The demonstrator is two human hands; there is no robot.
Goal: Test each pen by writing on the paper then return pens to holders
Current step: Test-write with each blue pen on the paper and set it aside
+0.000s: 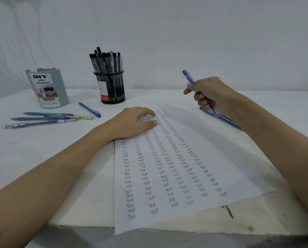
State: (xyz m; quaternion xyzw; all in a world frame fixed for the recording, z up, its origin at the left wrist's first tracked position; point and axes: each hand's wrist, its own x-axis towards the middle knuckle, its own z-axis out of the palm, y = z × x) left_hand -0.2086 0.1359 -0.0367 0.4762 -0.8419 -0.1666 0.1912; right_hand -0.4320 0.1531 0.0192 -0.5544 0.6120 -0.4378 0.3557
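A white paper (176, 176) covered with columns of the word "Test" lies in front of me. My left hand (133, 122) rests flat on its upper left part. My right hand (210, 93) grips a blue pen (188, 76) raised above the table, its top end pointing up and left. A black mesh holder (112, 88) full of black pens stands at the back. A teal desk organizer (47, 88) stands to its left. Several blue pens (42, 119) lie loose on the left.
One blue pen (89, 109) lies alone between the two holders. More blue pens (223, 119) lie under my right wrist, right of the paper. The paper's bottom edge overhangs the table's front edge (81, 226). A white wall is behind.
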